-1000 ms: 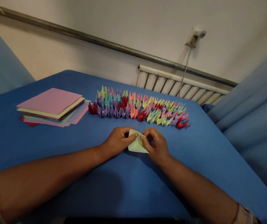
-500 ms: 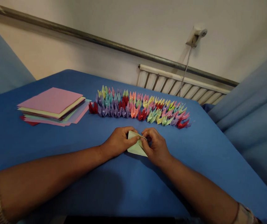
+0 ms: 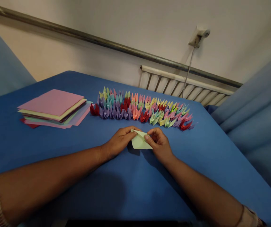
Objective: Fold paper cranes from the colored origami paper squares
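A pale green sheet of origami paper (image 3: 141,142), partly folded, is held between my two hands just above the blue table. My left hand (image 3: 120,141) pinches its left edge, thumb on top and fingers behind. On the right edge, my right hand (image 3: 160,144) grips the paper between thumb and curled fingers. Behind the hands stand rows of small folded paper cranes (image 3: 135,107) in purple, red, pink, yellow, green and blue.
To the left lies a stack of coloured paper (image 3: 52,102), pink on top. The blue table (image 3: 78,189) reaches back toward a white radiator (image 3: 168,83) and a metal rail (image 3: 116,45) along the wall. Blue curtains (image 3: 260,119) hang at both sides.
The green paper has tilted up and been raised slightly, with its flat face now turned toward me. My right thumb has shifted on the paper, and both hands remain on it.
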Demonstrator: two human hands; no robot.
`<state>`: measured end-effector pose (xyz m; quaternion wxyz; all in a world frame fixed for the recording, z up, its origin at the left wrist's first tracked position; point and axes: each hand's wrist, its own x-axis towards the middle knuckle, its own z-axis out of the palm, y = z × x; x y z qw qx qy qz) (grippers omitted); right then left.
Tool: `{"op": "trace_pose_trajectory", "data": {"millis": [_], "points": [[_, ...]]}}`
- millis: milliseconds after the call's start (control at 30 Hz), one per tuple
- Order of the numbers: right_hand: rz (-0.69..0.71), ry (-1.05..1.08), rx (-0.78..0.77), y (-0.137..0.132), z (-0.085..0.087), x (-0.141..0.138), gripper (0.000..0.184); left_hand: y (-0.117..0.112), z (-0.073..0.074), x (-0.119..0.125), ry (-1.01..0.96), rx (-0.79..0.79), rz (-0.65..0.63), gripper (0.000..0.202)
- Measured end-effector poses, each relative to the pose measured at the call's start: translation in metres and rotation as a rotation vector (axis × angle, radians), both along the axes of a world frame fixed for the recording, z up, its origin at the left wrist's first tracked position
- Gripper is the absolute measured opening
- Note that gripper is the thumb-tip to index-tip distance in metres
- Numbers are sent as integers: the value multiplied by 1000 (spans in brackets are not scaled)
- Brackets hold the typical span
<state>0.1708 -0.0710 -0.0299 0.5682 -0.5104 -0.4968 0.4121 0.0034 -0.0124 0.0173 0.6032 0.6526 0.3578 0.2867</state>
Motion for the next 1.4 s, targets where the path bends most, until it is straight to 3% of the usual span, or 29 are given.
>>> {"op": "trace_pose_trajectory", "data": {"millis": [100,233,533,733,933,1133,1267,1400], "points": [[16,127,-48,4,0,-2,34,1,-1,-2,-29,-25,-23,26],[3,105,-46,5,2,-4,32,2,-8,-1,-91,-53,-64,29],[64,-27,-89,4,2,4,33,1,-5,5,-55,-56,101,29],[120,-40,-77,3,4,2,30,3,-7,2,-24,36,83,30],[49,24,-103,5,10,-1,37,0,-5,1,-29,72,-18,31],[-68,95,-60,8,7,-1,36,2,-13,5,-59,-107,29,34],[-27,-2,-48,5,0,-2,29,3,-21,5,12,-5,34,26],[4,-128,-3,4,-2,-2,21,0,-18,3,89,122,-25,20]]}}
